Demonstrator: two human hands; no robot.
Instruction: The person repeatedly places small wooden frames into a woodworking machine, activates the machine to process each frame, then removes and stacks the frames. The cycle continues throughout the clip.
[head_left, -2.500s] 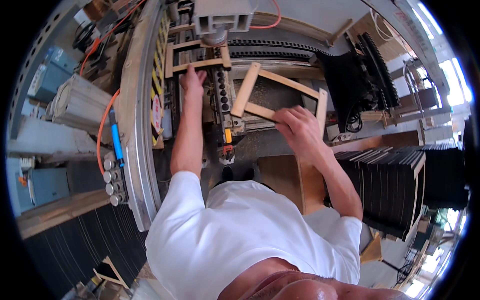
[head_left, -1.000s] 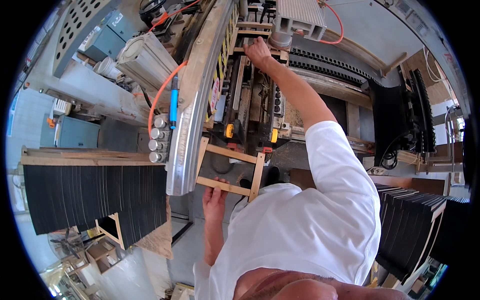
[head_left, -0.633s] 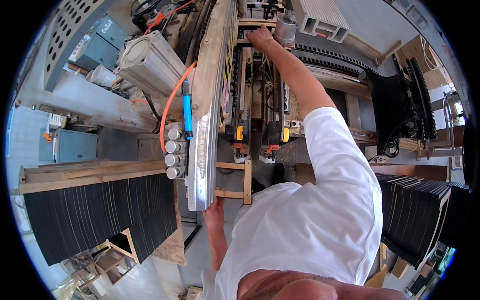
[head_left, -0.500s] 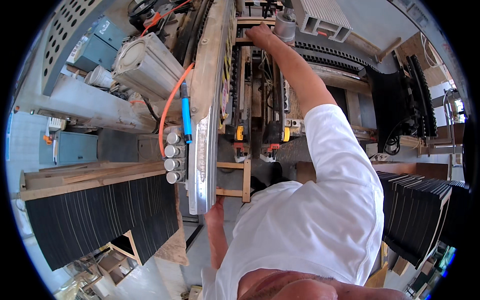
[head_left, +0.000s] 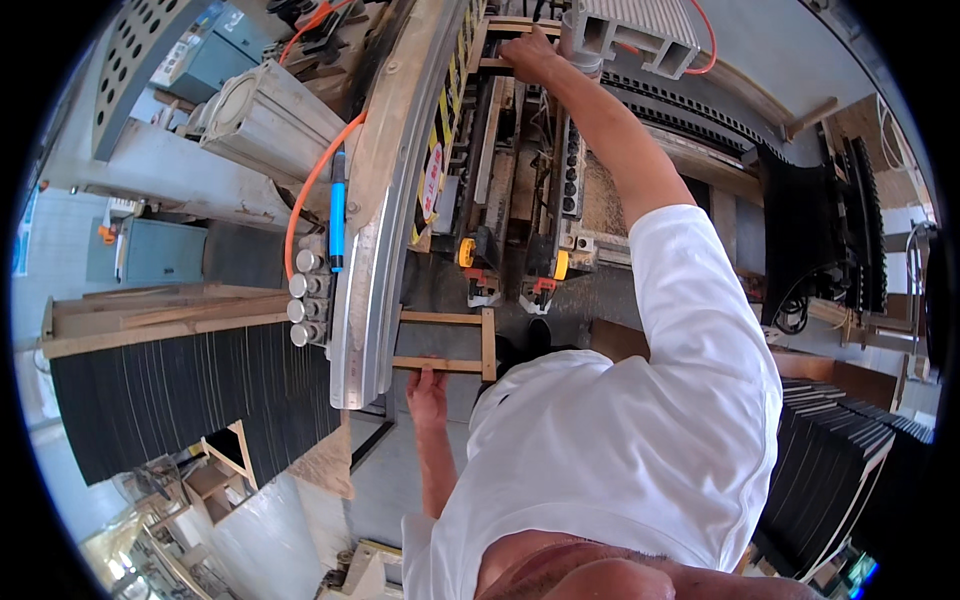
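My left hand (head_left: 428, 400) is closed on the lower rail of a light wooden frame (head_left: 488, 345). Its fingertips show at the rail, and the frame's left end is hidden behind the long metal beam (head_left: 365, 330). My right arm stretches far forward over the machine. At its end my right hand (head_left: 530, 58) is closed on a wooden piece (head_left: 496, 65) that looks like part of another frame, between the beam and a grey metal housing. Its fingertips are partly hidden. Two machine rails with yellow knobs (head_left: 466, 252) run between my hands.
Black-faced panels stand in a long row (head_left: 180, 390) on the left and in another stack (head_left: 820, 450) on the right. An orange hose (head_left: 298, 210) and a blue tube (head_left: 337, 215) run beside the beam. A ribbed metal profile (head_left: 640, 35) juts out at the far end.
The beam and machine have shifted left in the view. More of the near wooden frame and of my left hand shows. My right hand stays at the far wooden piece.
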